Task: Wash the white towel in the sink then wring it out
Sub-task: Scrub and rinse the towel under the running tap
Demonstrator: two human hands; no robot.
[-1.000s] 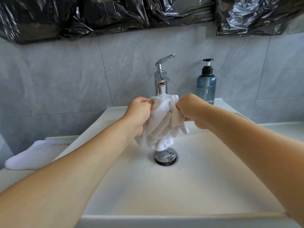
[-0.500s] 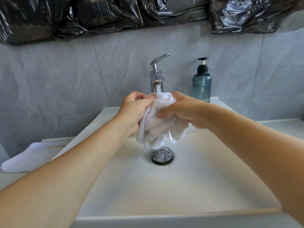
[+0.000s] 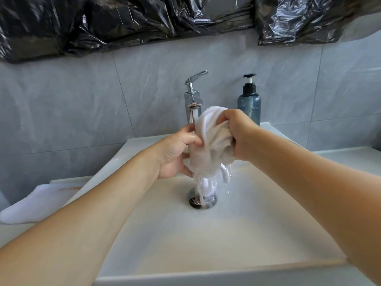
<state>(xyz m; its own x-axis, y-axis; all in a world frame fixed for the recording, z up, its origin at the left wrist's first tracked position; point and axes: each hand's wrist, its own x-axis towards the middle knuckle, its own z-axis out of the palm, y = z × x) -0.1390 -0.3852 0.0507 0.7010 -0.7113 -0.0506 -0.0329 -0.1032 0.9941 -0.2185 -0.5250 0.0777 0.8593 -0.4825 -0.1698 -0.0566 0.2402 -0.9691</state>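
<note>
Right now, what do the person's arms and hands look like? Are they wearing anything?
Both arms are bare all the way into view: no sleeves, no gloves. The left hand and right hand show no rings, watch or bracelet. The forearms are long and smooth, with no marks that I can see. The left hand's fingers look wet and shiny.

A bathroom, white basin (image 3: 268,234) set in a pale worktop (image 3: 350,155), chrome mixer tap (image 3: 192,100) running, pump soap bottle (image 3: 249,102) behind it, grey marbled wall tiles (image 3: 82,104)
</note>
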